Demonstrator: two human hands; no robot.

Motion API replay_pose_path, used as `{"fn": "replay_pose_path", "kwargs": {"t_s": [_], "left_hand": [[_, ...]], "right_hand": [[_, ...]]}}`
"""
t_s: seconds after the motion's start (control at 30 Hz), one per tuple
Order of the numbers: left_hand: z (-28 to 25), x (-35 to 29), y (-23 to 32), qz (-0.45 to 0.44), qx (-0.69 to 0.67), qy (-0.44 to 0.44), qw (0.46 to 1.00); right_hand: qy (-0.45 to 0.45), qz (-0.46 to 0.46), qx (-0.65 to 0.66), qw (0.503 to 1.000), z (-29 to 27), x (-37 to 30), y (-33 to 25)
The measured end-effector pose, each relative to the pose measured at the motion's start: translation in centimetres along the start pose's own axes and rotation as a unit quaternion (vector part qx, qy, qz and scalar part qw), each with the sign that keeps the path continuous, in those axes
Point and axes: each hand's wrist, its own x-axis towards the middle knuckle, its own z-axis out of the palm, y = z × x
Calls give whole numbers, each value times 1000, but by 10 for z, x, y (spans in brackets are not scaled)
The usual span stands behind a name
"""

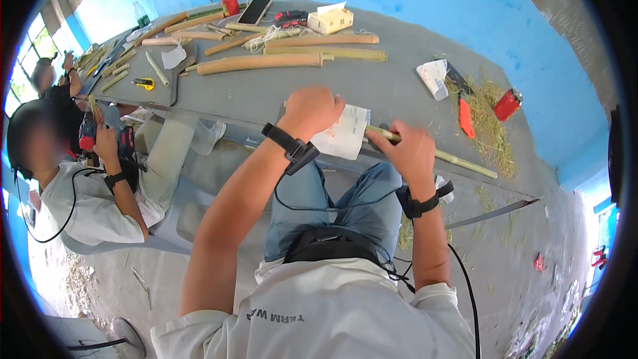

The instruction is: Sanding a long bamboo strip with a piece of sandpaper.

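far beyond the hands on the grey table [392, 86] lie thick tan bamboo poles [262, 63], a red drink can [230, 2], a black smartphone [254, 10] and a small cream cardboard box [330, 21]. well right of the hands sit a second red can [508, 104], dry grass clippings [492, 129] and an orange-handled knife [464, 117]. far left, a yellow utility knife [143, 83]; a seated person [86, 193] holds a red power drill [88, 129].

Far table edge: red drink can [230, 1], dark-screened phone [255, 9] beside it, then a pale open carton [330, 20]. Second red can [508, 104] lies tilted at the right end. White printed sheet [344, 134] rests under the left hand [312, 110].
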Motion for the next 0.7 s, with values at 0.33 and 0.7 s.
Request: {"fn": "replay_pose_path", "kwargs": {"t_s": [0.33,0.7], "left_hand": [[23,-28,1,50,37,175,983],[19,-29,4,41,50,189,980]], "right_hand": [[-10,2,14,1000,2,-3,4],[8,-15,9,1000,3,-3,4]]}}
